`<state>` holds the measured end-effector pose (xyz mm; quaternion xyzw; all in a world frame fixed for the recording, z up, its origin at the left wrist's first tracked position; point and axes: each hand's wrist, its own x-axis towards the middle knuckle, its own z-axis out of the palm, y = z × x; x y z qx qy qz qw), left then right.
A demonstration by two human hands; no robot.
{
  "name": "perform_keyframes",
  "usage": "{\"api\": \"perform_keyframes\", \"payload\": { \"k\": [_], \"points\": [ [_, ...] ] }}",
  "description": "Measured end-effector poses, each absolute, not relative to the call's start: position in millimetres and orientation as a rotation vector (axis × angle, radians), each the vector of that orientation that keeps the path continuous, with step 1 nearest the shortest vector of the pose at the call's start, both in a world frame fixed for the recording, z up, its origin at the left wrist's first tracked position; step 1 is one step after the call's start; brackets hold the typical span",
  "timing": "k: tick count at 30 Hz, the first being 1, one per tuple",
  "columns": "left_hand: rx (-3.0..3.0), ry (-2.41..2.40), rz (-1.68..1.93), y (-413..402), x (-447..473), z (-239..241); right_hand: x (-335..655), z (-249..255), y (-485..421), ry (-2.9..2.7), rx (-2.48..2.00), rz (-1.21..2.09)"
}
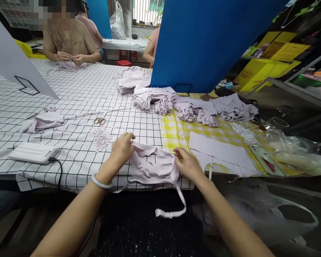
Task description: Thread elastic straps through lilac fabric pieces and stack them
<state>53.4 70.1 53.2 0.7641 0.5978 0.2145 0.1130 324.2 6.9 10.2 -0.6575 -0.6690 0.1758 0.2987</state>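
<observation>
A pale lilac garment [152, 165] lies at the table's near edge, its white strap [173, 210] hanging off in a loop. My left hand [121, 149] grips the garment's upper left corner with curled fingers. My right hand [186, 163] pinches its right edge. A flat folded lilac piece [219, 151] lies just right of my right hand.
Stacks of lilac garments [155, 98] line the back by a blue board [203, 43]. Scissors [100, 119], small scraps [101, 137], a white power bank [33, 152] and a loose garment [44, 120] lie left. Plastic bags [299, 153] sit right. A person [69, 43] works across the table.
</observation>
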Motion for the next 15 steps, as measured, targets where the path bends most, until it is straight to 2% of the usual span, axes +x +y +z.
{"api": "perform_keyframes", "payload": {
  "k": [3,7,12,15],
  "points": [
    [2.257,1.639,0.745,65,66,25,305,-2,9,-1.982,-1.8,0.284],
    [2.342,1.538,0.881,56,67,40,281,14,31,-2.164,-1.876,0.212],
    [2.374,1.625,1.149,59,52,53,283,23,56,-1.868,-1.855,-0.024],
    [2.31,1.737,1.005,66,51,43,282,14,56,-1.901,-1.717,-0.053]
  ]
}}
